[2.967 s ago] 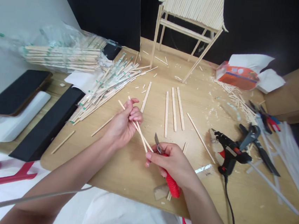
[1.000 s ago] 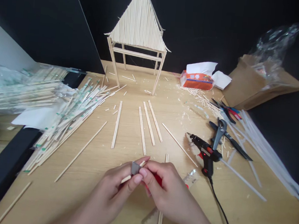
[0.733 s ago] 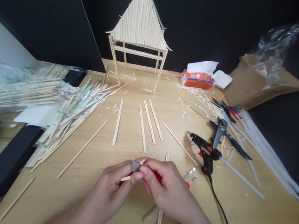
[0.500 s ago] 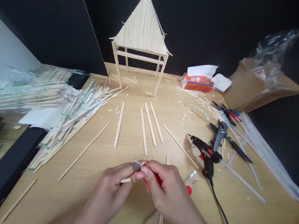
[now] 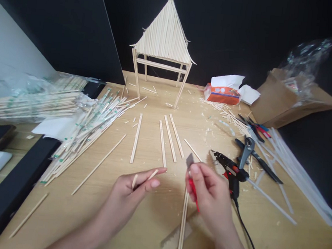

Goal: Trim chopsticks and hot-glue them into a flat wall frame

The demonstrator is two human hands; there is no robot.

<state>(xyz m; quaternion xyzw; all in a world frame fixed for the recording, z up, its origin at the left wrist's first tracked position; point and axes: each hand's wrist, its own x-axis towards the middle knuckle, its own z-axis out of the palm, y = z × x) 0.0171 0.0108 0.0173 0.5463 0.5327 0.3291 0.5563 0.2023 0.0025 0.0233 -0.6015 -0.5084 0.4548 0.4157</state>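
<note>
Between its thumb and fingers, my left hand (image 5: 131, 197) pinches short pale wooden stick pieces (image 5: 153, 174); another stick end (image 5: 134, 181) pokes up near the knuckles. My right hand (image 5: 210, 197) grips a red-handled utility knife (image 5: 194, 191) with its grey blade (image 5: 190, 159) pointing up. The two hands are apart. Below my right hand, a joined pair of sticks (image 5: 182, 231) lies across a clear ruler-like strip (image 5: 172, 238). Ahead on the table are several double-stick strips (image 5: 170, 138) in a loose row.
A stick-built model house (image 5: 164, 34) stands at the back. To the right are a hot glue gun (image 5: 229, 167), pliers (image 5: 247, 150), glue sticks (image 5: 302, 169), a tissue box (image 5: 223, 94) and a paper bag (image 5: 285, 101). Bundled sticks (image 5: 89, 129) spread along the left.
My hands have separated. The right hand moved right and up with the knife, while the left kept the stick pieces. The view has shifted slightly.
</note>
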